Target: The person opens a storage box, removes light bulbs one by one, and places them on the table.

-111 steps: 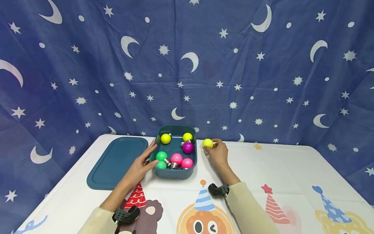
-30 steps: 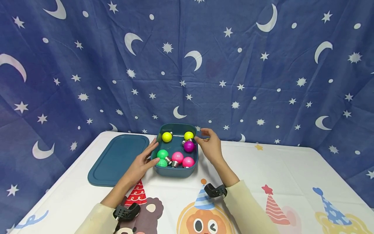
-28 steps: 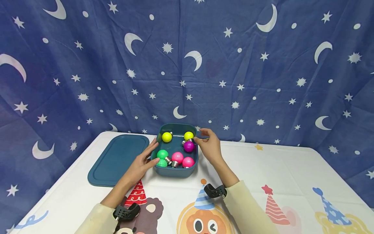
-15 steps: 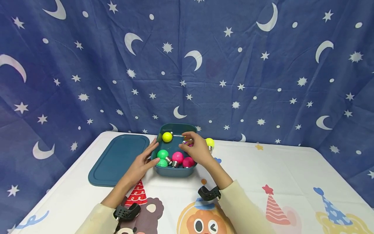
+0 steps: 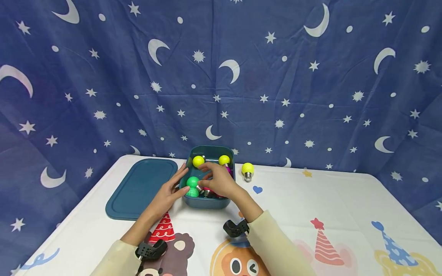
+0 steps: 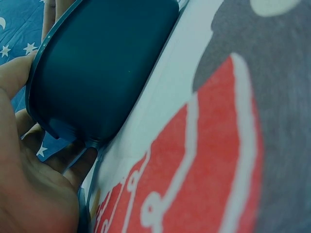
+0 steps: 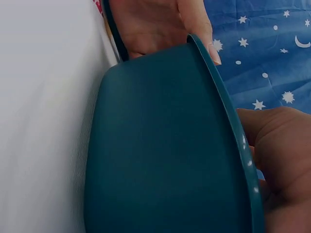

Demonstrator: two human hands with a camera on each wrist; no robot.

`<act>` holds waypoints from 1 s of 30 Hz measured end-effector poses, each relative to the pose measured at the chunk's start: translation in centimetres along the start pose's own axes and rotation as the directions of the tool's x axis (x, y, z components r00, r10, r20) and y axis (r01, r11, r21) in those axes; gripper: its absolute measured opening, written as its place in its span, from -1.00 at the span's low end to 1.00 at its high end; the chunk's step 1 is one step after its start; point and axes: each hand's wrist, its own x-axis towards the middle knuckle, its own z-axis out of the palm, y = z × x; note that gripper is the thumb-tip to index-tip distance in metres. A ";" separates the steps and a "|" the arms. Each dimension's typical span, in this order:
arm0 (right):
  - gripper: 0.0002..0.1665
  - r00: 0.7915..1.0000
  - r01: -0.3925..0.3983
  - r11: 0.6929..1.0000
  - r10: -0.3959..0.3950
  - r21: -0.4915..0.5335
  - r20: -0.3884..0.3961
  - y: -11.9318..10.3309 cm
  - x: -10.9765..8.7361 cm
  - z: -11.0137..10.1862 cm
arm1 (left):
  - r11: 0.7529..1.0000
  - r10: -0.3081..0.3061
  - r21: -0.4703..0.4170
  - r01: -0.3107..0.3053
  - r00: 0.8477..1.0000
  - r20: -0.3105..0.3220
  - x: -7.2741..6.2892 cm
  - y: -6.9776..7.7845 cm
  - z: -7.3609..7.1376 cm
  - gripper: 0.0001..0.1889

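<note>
A dark teal box [image 5: 207,203] holds several coloured light bulbs. My left hand [image 5: 167,195] rests against its left side, thumb and fingertips at the rim; the left wrist view shows the fingers along the outer wall. Reaching in over the right rim, my right hand [image 5: 221,180] has thumb and fingers apart near a smooth green bulb [image 5: 192,181]. Beside that lies a textured green bulb [image 5: 192,192]. Yellow bulbs [image 5: 198,161] sit at the box's back corners. A purple bulb [image 5: 228,170] and the pink bulbs are mostly hidden behind my right hand.
Right of the box, one yellow bulb [image 5: 247,168] is on the table with its metal base towards me. A flat teal lid [image 5: 139,191] lies to the left. The white tablecloth [image 5: 290,199] has cartoon prints, and a blue star-and-moon curtain [image 5: 262,84] hangs behind.
My right hand has let go of the yellow bulb on the table right of the box, then moved left over the box to the green bulbs. The left hand stays at the box.
</note>
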 end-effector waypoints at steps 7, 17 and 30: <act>-0.48 1.000 0.012 1.000 -0.011 -0.024 0.027 -0.1 0.5 0.4 | 1.000 0.010 0.003 -0.010 1.000 0.002 0.2 0.0 0.0 -0.36; -0.53 0.999 0.000 0.992 0.004 -0.123 0.034 0.3 1.7 1.5 | 1.000 0.010 -0.005 -0.010 1.000 0.000 0.1 -0.1 -0.1 -0.36; -0.53 0.991 -0.041 0.984 0.063 -0.175 0.119 0.6 2.1 1.8 | 1.000 0.003 0.001 -0.003 1.000 0.006 0.0 -0.1 -0.1 -0.35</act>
